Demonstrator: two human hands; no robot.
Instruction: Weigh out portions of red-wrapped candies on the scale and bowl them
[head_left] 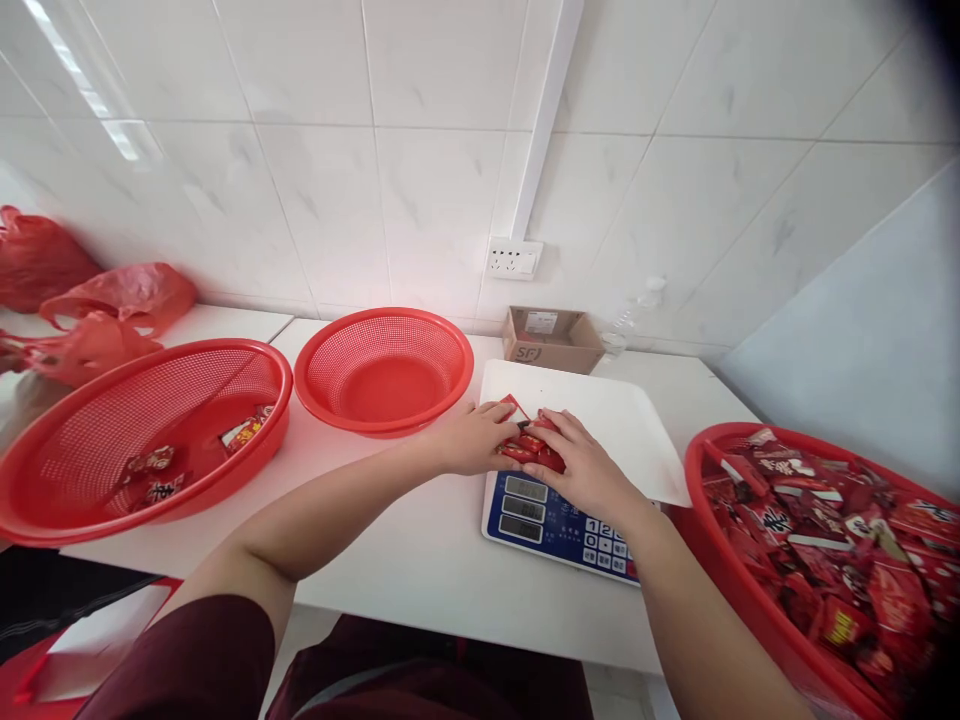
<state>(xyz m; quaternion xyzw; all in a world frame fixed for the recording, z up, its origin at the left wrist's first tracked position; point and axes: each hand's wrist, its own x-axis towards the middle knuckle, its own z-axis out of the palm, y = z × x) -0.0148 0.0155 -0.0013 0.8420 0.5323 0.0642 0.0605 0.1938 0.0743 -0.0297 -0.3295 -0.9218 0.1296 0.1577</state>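
A small heap of red wrapped candies lies on the white pan of a digital scale with a blue keypad front. My left hand and my right hand cup the heap from either side, fingers curled round the wrappers. Both hands rest on the pan's near edge, above the display.
A red basket full of red candy packs stands at the right. An empty red mesh basket and a larger one holding a few packs stand left. Red plastic bags lie far left. A small cardboard box sits by the wall.
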